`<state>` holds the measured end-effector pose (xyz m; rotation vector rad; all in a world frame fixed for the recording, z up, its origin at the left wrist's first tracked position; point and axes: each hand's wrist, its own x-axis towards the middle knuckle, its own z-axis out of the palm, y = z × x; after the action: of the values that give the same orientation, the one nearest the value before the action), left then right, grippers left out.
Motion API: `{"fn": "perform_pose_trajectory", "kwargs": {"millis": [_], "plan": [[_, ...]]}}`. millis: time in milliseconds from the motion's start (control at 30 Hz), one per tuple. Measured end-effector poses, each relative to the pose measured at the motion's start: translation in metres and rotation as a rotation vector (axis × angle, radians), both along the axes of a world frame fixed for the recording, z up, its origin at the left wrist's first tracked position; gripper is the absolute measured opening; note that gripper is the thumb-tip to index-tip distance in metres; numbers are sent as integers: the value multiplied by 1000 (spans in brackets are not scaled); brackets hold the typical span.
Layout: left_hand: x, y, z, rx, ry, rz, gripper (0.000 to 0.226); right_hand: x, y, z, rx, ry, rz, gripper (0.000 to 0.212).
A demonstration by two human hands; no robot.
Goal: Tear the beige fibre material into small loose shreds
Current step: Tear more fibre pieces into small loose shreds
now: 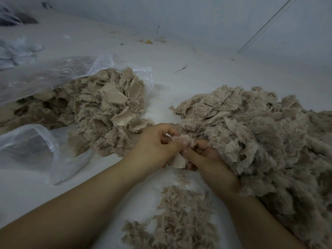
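On the pale floor (179,72), left hand (154,146) and right hand (206,159) both pinch one beige scrap (177,159), seemingly edge-on, heaps at ten and three o'clock; grip close together, pull apart.

Pale grey-white worktop (206,72), matte, dusty, fills most of the view. Back edge meets a plain light grey-blue wall (188,17). Thin pale line (265,24) runs diagonally across the wall at upper right; can't tell if it's a cable or a seam. Small debris near the wall junction: orange scrap (148,41), a few pale crumbs, dark fleck (181,68) further out. Far left: whitish crumpled stuff (19,49), blurred; dark objects (16,18) in the top-left corner, unidentifiable. Light dim, cool, diffuse, soft shadows only.
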<state>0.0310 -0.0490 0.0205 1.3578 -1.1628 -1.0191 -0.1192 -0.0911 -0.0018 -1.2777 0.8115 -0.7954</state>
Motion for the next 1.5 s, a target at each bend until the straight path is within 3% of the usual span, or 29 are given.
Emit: {"fn": "perform_pose_trajectory", "kwargs": {"millis": [233,367,433,533,600,667,800,900,1067,1200,1333,1433,1500], "plan": [[0,-5,-5,7,89,167,40,-2,-1,-5,-69,22,-43,29],[-3,1,-5,-78,-43,96,11,-1,-2,-7,-84,22,-52,37],[0,2,-2,-171,-133,146,15,-1,-3,-6,-106,22,-68,33],[22,-5,9,-315,-425,397,18,-1,-4,-5,-129,32,-68,26],[43,-8,19,-308,-825,570,15,-1,-3,-3,-122,32,-68,25],[58,-8,26,-200,-1165,614,19,0,-3,-3,-106,30,-66,25],[54,-1,30,-284,-1379,482,15,3,-3,-2,-92,23,-68,26],[26,-5,23,-352,-1467,239,13,1,-4,-3,-145,48,-102,28],[-2,-28,-2,-111,-1237,-99,18,1,-9,-8,-171,56,-114,27],[-2,-24,-13,-186,-1219,-105,17,2,-9,-8,-118,16,-136,25],[1,-19,-5,-201,-651,79,14,3,-8,-7,-99,58,-144,25],[-1,-17,3,-41,-220,6,18,2,-5,-6,-65,95,-146,24],[-2,-16,5,29,-77,-39,20,1,-3,-2,-112,71,-117,21]]}}
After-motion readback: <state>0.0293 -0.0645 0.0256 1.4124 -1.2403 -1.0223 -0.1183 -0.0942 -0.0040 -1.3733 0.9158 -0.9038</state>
